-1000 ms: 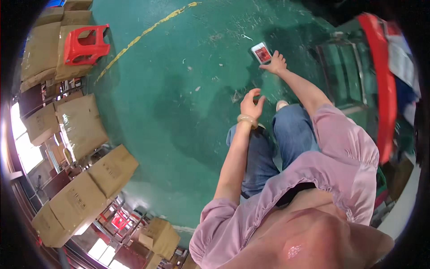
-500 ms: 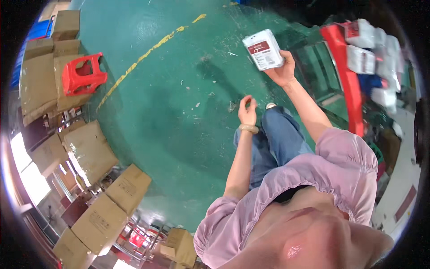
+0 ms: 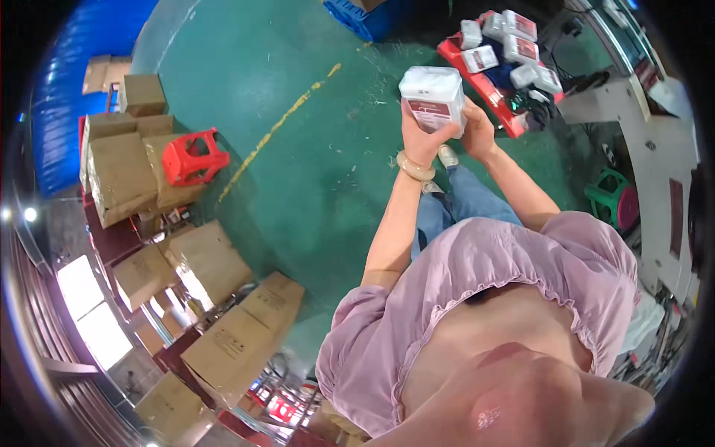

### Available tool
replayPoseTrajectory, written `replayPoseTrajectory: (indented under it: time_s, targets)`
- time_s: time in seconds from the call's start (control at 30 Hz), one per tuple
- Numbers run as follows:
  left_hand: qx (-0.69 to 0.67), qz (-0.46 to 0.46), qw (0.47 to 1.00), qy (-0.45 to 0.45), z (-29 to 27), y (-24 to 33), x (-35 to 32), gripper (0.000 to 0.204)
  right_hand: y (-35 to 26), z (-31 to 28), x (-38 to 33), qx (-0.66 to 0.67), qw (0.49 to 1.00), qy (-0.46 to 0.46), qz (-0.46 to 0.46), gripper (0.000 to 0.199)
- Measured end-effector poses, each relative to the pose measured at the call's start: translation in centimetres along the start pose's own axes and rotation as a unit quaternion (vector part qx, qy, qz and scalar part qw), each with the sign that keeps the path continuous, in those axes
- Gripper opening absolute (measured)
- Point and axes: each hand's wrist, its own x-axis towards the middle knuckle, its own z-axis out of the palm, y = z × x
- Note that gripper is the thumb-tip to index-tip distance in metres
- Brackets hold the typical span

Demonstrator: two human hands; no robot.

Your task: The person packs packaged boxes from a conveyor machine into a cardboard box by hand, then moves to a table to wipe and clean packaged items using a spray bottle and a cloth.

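Observation:
Between my two hands I hold a white plastic-wrapped pack [image 3: 432, 93] with a dark red label on its near side. My left hand [image 3: 426, 140] grips its left and near side, the thumb lying across the front. At the pack's right lower edge, my right hand [image 3: 477, 128] closes its fingers on it; part of those fingers is hidden behind the pack. The pack is held up in front of me, above the green floor. A pale bangle [image 3: 415, 165] circles my left wrist.
A red bench [image 3: 484, 83] at the far right bears several similar white packs [image 3: 520, 49]. A green stool [image 3: 612, 195] stands by a grey-white machine table [image 3: 607, 104]. Leftward are stacked cardboard boxes [image 3: 123, 175] and a red plastic stool [image 3: 195, 158]. A yellow line [image 3: 279, 128] crosses the floor.
My left hand has risen from beside my legs and taken hold of the pack. The right hand has brought the pack inward and tilted it. The view has turned toward the bench.

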Motion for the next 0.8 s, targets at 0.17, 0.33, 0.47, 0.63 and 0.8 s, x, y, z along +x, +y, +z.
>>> replayPoseTrajectory:
  time_s: [0.17, 0.33, 0.47, 0.63, 0.8]
  targets:
    - [-0.006, 0.047, 0.999, -0.015, 4.9, 5.1, -2.1, 0.099, -6.3, 0.1, -3.6, -0.179, 0.976, -0.035, -0.121, 0.054]
    - [0.334, 0.101, 0.936, -0.044, 8.0, 7.3, -2.7, 0.085, -12.1, 1.4, -6.2, -0.238, 0.955, -0.038, -0.17, 0.049]
    - [0.134, -0.05, 0.989, -0.03, 12.5, 7.1, -3.7, 0.053, -14.1, -2.8, -5.5, -0.138, 0.988, 0.047, -0.055, 0.04]
    - [-0.02, -0.122, 0.992, 0.023, 17.9, 4.9, -4.6, 0.05, -19.0, -4.3, -8.0, -0.133, 0.989, 0.071, 0.013, 0.038]
    - [-0.218, -0.252, 0.943, -0.019, 23.9, 2.9, -6.2, 0.049, -20.5, -8.7, -8.4, -0.193, 0.969, 0.023, -0.15, 0.035]
